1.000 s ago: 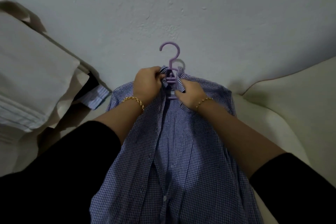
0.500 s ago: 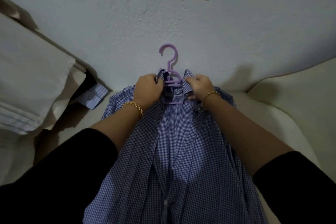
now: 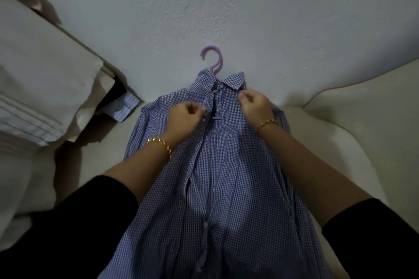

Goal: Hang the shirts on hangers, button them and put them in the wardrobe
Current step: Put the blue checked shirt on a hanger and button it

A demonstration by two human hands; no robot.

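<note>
A blue-and-white checked shirt (image 3: 226, 176) lies spread front-up on a pale surface, its collar toward the wall. A purple plastic hanger (image 3: 213, 59) sits inside it, with the hook sticking out above the collar and part of the bar showing in the open neck. My left hand (image 3: 183, 120) pinches the left front edge of the shirt just below the collar. My right hand (image 3: 255, 103) pinches the right front edge near the collar point. The front is open between my hands. Small buttons run down the placket.
A stack of folded pale cloth (image 3: 40, 79) lies at the left, with a striped light-blue garment (image 3: 123, 107) tucked beside it. A cream cushioned edge (image 3: 362, 115) curves along the right. The grey wall (image 3: 204, 2) rises behind the shirt.
Both hands have left the hanger's neck and moved down and apart onto the shirt's front edges. The collar now sits up around the hanger's neck.
</note>
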